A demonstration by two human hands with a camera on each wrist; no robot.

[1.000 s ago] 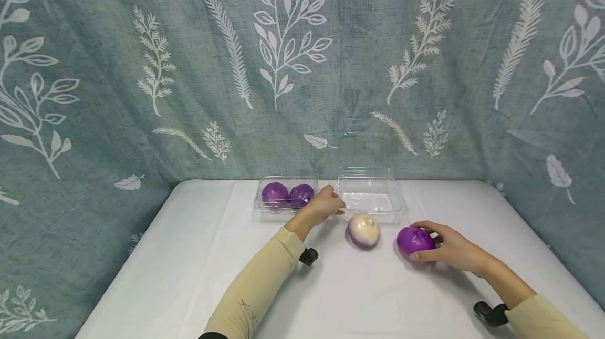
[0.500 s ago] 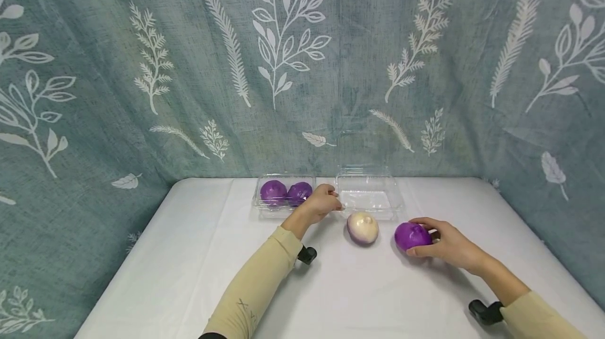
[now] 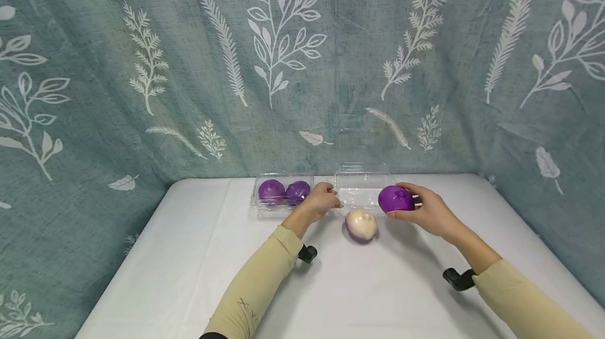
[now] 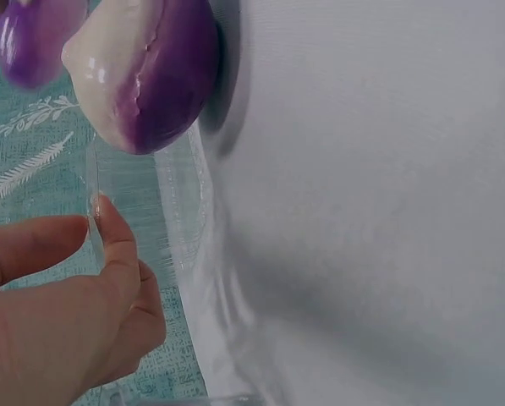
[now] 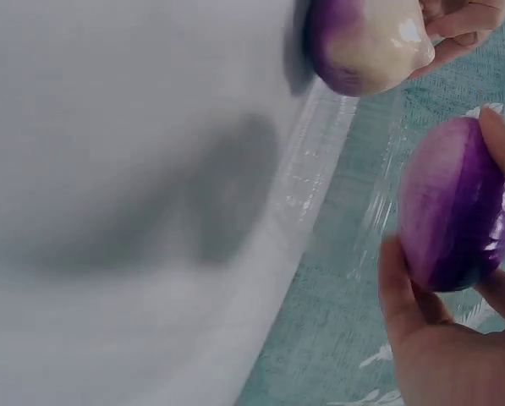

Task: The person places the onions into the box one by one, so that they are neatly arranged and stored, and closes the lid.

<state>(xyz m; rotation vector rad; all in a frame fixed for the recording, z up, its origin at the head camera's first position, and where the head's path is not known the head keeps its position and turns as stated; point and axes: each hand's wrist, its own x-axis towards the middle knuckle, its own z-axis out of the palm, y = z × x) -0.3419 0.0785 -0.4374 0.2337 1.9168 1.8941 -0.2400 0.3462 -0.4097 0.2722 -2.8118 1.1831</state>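
My right hand (image 3: pixel 432 214) grips a glossy purple, turnip-like vegetable (image 3: pixel 395 199), raised above the table at the right end of an open clear plastic clamshell box (image 3: pixel 355 197). In the right wrist view, thumb and fingers curve round this vegetable (image 5: pixel 455 207). At the box's left side, my left hand (image 3: pixel 321 201) pinches its thin clear edge between thumb and forefinger, as the left wrist view shows (image 4: pixel 66 313). A second turnip-like vegetable (image 3: pixel 361 226), cream on top and purple below, lies on the table just in front of the box.
Left of my left hand stands another clear box (image 3: pixel 276 214) with two purple vegetables (image 3: pixel 271 192) inside. A white cloth covers the table (image 3: pixel 189 265). A green leaf-patterned curtain (image 3: pixel 350 65) hangs right behind its back edge.
My right hand has lifted the purple vegetable off the table and carried it away from me and slightly left to the open box. My left hand stays at the box's edge.
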